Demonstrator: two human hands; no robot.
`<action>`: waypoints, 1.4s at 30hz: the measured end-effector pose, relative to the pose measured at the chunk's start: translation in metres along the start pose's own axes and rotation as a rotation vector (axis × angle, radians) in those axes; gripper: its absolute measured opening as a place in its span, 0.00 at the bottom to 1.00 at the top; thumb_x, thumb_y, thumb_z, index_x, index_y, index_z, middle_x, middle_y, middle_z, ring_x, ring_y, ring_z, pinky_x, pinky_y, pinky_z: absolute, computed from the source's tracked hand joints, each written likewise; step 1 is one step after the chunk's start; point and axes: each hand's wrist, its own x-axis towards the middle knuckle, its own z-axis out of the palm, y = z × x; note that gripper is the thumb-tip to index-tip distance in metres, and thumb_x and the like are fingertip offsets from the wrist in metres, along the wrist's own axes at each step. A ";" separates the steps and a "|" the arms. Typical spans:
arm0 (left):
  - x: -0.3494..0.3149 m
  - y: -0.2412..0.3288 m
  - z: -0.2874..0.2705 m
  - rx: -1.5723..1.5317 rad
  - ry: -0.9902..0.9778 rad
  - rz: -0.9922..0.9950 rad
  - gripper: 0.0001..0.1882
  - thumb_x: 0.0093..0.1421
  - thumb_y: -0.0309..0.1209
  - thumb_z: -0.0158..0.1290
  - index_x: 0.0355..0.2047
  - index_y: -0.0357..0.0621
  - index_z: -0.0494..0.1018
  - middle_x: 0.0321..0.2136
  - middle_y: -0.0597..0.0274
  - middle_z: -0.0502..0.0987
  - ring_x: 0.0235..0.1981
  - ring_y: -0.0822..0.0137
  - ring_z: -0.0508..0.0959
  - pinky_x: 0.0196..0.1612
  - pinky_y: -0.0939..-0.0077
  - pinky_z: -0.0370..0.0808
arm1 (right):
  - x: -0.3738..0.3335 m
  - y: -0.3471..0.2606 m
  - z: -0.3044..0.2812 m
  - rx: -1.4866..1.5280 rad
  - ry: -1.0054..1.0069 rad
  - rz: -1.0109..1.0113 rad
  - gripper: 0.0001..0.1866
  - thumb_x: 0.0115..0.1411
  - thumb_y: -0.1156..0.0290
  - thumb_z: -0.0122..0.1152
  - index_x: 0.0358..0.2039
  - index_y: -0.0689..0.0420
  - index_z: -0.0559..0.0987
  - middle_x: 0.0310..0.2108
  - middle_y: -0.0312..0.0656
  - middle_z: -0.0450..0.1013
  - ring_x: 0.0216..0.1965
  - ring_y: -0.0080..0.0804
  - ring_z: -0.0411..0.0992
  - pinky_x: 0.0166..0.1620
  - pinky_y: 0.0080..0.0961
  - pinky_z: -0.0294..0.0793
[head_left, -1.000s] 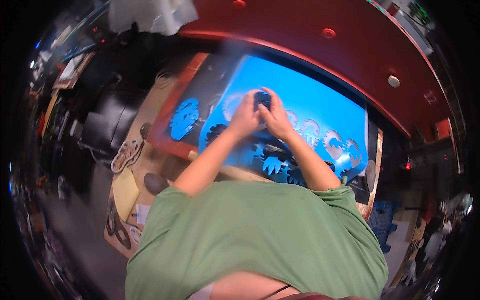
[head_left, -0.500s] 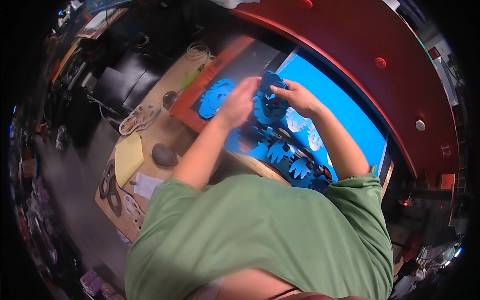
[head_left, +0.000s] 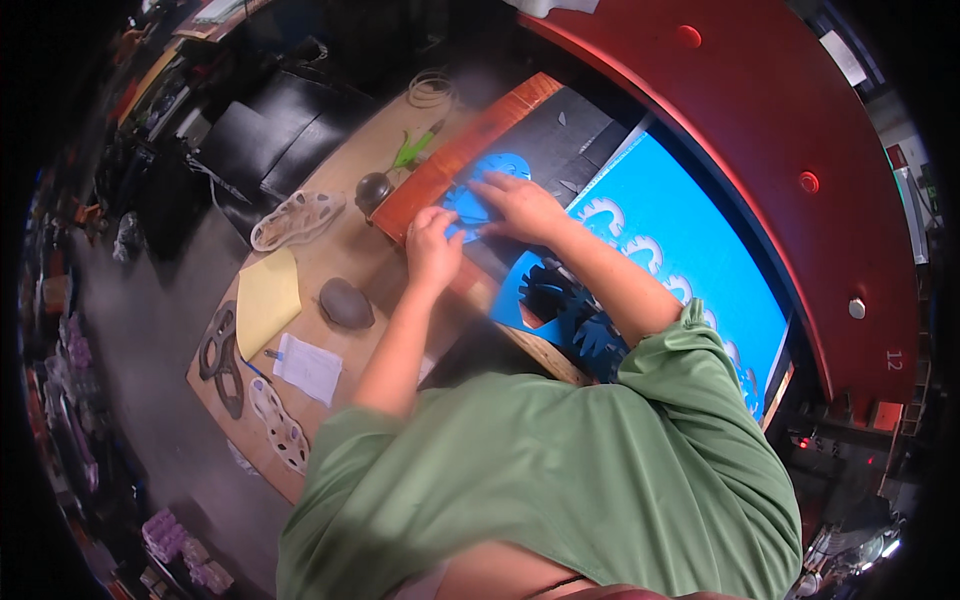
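Pieces of blue sheet [head_left: 466, 204], lying on the dark board [head_left: 560, 140] by the open right hand [head_left: 524, 208], could be skewed if nudged by the curled left hand [head_left: 433, 250], whose grip cannot be told.

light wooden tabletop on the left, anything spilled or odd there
No spill stands out. Slightly odd: the pale, perforated, sole-shaped piece lies beyond the yellow paper sheet, apart from a similar pale piece.

The left hand [head_left: 433, 252] bends its fingers [head_left: 436, 217] beside the right hand [head_left: 528, 208], stretched flatter, palm downward.
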 end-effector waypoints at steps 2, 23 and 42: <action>0.004 -0.007 -0.005 -0.063 -0.031 -0.034 0.14 0.48 0.24 0.62 0.38 0.40 0.79 0.41 0.52 0.75 0.44 0.51 0.75 0.50 0.62 0.72 | 0.003 0.003 -0.004 0.009 -0.057 -0.011 0.33 0.51 0.57 0.69 0.58 0.49 0.71 0.55 0.51 0.70 0.51 0.52 0.72 0.51 0.41 0.73; 0.014 -0.011 -0.022 -0.448 -0.003 -0.578 0.21 0.69 0.44 0.44 0.46 0.38 0.75 0.36 0.50 0.81 0.39 0.62 0.81 0.45 0.68 0.74 | 0.007 -0.042 -0.027 0.001 0.107 0.295 0.11 0.60 0.63 0.56 0.40 0.55 0.76 0.30 0.54 0.76 0.34 0.51 0.76 0.39 0.45 0.75; 0.013 0.007 -0.027 -0.170 -0.143 -0.281 0.35 0.43 0.30 0.70 0.52 0.39 0.68 0.46 0.50 0.74 0.46 0.59 0.77 0.49 0.68 0.75 | 0.058 0.045 0.019 0.172 -0.415 0.185 0.43 0.34 0.59 0.76 0.57 0.46 0.74 0.47 0.52 0.74 0.53 0.50 0.69 0.56 0.39 0.68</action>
